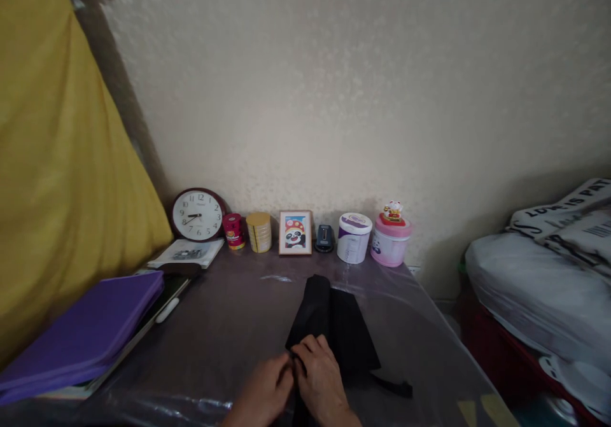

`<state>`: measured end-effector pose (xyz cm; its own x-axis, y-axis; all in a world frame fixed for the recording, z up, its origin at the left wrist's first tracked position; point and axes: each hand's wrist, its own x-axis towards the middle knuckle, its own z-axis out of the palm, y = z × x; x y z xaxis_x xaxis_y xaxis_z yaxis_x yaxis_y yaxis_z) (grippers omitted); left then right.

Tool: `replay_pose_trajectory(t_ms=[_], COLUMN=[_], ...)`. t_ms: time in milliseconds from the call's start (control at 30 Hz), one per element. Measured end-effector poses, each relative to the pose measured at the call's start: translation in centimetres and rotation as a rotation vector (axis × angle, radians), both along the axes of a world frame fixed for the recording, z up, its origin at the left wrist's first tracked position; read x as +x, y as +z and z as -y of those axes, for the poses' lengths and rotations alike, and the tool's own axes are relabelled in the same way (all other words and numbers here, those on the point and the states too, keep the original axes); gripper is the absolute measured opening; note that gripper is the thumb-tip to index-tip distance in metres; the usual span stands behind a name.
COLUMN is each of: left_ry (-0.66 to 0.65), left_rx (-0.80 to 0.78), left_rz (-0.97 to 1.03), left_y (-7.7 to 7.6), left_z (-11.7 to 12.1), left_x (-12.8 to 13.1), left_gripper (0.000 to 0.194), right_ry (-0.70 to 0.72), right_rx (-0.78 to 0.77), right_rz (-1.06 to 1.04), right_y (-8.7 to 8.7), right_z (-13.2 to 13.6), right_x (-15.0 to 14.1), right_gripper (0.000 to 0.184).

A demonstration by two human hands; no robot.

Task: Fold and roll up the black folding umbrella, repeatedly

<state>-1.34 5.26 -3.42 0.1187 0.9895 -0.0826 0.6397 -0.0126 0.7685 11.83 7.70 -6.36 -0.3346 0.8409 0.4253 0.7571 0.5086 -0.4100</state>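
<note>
A folded piece of black fabric (pixel 351 331), with a strap (pixel 394 385) trailing off its right side, lies on the table in front of me. Its far end is narrow and rolled or folded over; its exact kind I cannot make out. My right hand (pixel 319 373) rests on the near left part with bent fingers closed on the cloth. Close beside it, my left hand (pixel 267 385) is slightly blurred, its fingers pinched together at the left edge of the fabric. The near end of the cloth runs down between my wrists and out of view.
Along the wall stand a clock (pixel 198 215), a red can (pixel 233 231), a yellow-lidded container (pixel 259 232), a panda picture frame (pixel 295 233), and white (pixel 354 239) and pink (pixel 390 242) tubs. Purple folders (pixel 86 331) lie left; bagged items (pixel 539 274) are right.
</note>
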Motion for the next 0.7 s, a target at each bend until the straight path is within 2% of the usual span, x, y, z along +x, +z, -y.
replay_pose_trajectory(t_ms=[100,167,267,400,533,700], left_ry=[0.015,-0.115,-0.317,-0.434,-0.434,-0.317], left_rx=[0.234,0.343,0.285,0.229,0.253,0.306], left_rz=[0.039,0.107,0.122,0.024,-0.033,-0.045], left_y=[1.3,1.5,0.8,-0.5,-0.9,-2.1], left_z=[-1.1,-2.1,-3.9,-6.6,-8.5,-10.8], left_x=[0.4,1.5,3.2,3.6,3.0,3.1], left_gripper=[0.031,0.032,0.034,0.034,0.038,0.034], right_ry=[-0.024,-0.038,0.021,0.059,0.056,0.055], right_rx=[0.059,0.102,0.099,0.029,-0.001,-0.011], right_rz=[0.015,0.008,-0.023,-0.087,-0.141,-0.145], right_y=[-1.1,-1.8,-2.2,-1.9,-1.9,-1.8], right_z=[0.1,0.0,-0.1,0.0,0.0,0.0], right_x=[-0.1,-0.3,-0.3,0.2,0.4,0.4], right_gripper=[0.026,0.030,0.036,0.040,0.040,0.031])
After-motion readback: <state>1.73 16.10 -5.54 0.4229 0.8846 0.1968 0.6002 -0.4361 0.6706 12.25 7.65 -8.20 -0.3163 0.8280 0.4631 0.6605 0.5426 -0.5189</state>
